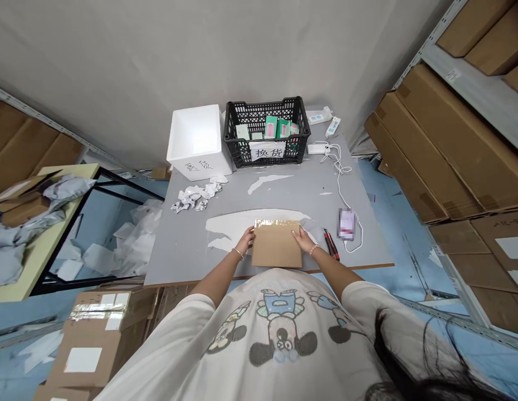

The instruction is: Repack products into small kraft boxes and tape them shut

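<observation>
Cardboard mailer flat on the grey tabletop, close to its near edge and squarely between both hands, with a strip of clear packing tape shining along the far end. Left hand open and palm down, fingers laid on the mailer's left side near the tape; right hand open in the same way, fingers on the right side. No firm pinch visible on either side.

Step in hand, by judgement: squaring or pressing down the taped mailer, with the tape apparently in place, though how well smoothed, impossible to tell from this view. Next move, by judgement: even pressure along the taped end before any lift.

Farther left, grey mailing bags heaped on a yellow-topped table. Then crumpled white paper on the tabletop, and behind it a white foam box with handwriting on its side. Next, against the wall, a black plastic crate of green-and-white boxes, with a handwritten 换货 sign on its front. Right of the mailer, a red-and-black utility knife, just beside it, and a pixelated white-corded device. Far right, brown cartons on metal shelving.
</observation>
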Demonstrator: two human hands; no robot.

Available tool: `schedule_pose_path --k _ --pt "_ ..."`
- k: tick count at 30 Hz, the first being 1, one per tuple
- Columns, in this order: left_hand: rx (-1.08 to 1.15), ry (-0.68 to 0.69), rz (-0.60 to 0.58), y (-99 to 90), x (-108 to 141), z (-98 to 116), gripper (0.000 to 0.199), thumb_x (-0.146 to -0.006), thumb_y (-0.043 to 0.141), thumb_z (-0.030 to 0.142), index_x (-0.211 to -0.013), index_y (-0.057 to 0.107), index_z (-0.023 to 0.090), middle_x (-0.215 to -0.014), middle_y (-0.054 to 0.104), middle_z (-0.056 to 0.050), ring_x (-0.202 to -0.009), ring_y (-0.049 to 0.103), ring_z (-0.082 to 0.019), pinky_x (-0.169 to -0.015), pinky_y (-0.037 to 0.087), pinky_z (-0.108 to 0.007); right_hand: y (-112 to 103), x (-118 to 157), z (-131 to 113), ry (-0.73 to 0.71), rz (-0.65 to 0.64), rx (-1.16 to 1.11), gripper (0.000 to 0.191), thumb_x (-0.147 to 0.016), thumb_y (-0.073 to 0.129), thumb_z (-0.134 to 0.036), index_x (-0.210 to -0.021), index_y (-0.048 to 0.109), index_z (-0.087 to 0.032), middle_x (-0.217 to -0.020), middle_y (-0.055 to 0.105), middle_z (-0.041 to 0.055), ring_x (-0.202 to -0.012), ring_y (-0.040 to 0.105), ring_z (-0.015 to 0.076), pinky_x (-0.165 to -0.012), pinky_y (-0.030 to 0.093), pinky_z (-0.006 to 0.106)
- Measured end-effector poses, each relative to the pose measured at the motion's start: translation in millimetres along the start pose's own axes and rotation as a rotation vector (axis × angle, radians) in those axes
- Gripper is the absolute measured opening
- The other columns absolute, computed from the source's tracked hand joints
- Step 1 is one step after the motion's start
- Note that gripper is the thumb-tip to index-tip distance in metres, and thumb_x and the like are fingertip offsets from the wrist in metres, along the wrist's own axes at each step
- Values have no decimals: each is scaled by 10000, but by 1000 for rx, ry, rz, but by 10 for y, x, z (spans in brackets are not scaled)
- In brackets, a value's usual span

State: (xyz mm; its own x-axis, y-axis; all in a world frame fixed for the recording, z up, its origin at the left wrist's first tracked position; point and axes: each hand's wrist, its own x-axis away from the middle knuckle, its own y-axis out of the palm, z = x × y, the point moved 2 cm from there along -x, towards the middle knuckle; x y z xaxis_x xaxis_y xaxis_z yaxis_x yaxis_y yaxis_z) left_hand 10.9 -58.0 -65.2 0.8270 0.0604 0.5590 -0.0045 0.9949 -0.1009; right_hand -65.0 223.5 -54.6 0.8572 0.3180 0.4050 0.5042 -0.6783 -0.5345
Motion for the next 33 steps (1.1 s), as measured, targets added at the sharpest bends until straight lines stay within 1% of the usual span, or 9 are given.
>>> schedule_pose_path --k 3,7,10,14,17,21,24,28,33 --pt "27 20 5 -2 -15 5 637 -871 525 462 -1456 360 273 -1366 543 -93 -1173 588 -243 -880 534 -356 112 -23 52 23 -44 -98 502 -931 445 -492 -1335 519 -203 -1292 594 113 -1263 510 235 -1085 384 370" --pt "-85 55 31 -63 -101 -74 641 -834 610 445 -1401 436 204 -1328 557 -115 -1160 578 -243 -973 486 -362 138 -43 63 -25 -141 -345 499 -890 511 -507 -1283 548 -201 -1286 616 115 -1176 580 236 -1026 446 366" --pt "-46 77 53 -93 -261 -97 734 -800 650 409 -1447 369 206 -1460 450 -134 -1336 435 -283 -1070 397 -401 123 -69 37 -17 -176 -501 547 -820 621 -499 -1277 522 -216 -1244 645 102 -1094 623 230 -967 490 359" --pt "56 173 -29 -105 -491 44 861 -717 675 285 -1498 312 259 -1556 337 -106 -1447 274 -298 -1139 282 -409 106 -129 47 76 -72 -523 626 -705 752 -448 -1234 512 -215 -1186 656 96 -1071 618 242 -949 495 378" --pt "-36 218 -119 -133 -591 187 726 -664 661 239 -1370 493 257 -1416 506 -80 -1330 430 -304 -1094 337 -414 94 -164 92 102 6 -470 629 -648 794 -431 -1173 528 -211 -1161 645 92 -1097 589 255 -964 480 389" --pt "-236 175 -48 -235 -640 234 457 -644 715 296 -1088 632 227 -1057 639 -47 -1059 574 -280 -976 427 -421 63 -179 175 136 136 -327 608 -635 779 -491 -1109 539 -197 -1177 613 99 -1162 530 270 -1021 432 398" --pt "-175 131 -11 -277 -602 137 525 -640 776 401 -1099 602 214 -1097 627 -74 -1056 573 -264 -966 436 -408 85 -153 226 128 146 -345 619 -702 716 -531 -1192 512 -212 -1230 589 95 -1196 516 258 -1041 415 397" --pt "64 27 46 -228 -354 -148 842 -703 732 580 -1405 397 257 -1432 466 -153 -1205 534 -299 -957 452 -453 179 34 349 65 177 -408 613 -821 592 -539 -1331 437 -237 -1351 536 114 -1271 487 249 -1080 382 425" --pt "173 36 -11 -43 21 -482 734 -818 556 686 -1431 444 298 -1500 441 -95 -1357 419 -340 -1028 423 -464 331 337 516 -41 103 -443 574 -878 495 -533 -1369 460 -238 -1416 517 111 -1293 487 247 -1112 358 445"
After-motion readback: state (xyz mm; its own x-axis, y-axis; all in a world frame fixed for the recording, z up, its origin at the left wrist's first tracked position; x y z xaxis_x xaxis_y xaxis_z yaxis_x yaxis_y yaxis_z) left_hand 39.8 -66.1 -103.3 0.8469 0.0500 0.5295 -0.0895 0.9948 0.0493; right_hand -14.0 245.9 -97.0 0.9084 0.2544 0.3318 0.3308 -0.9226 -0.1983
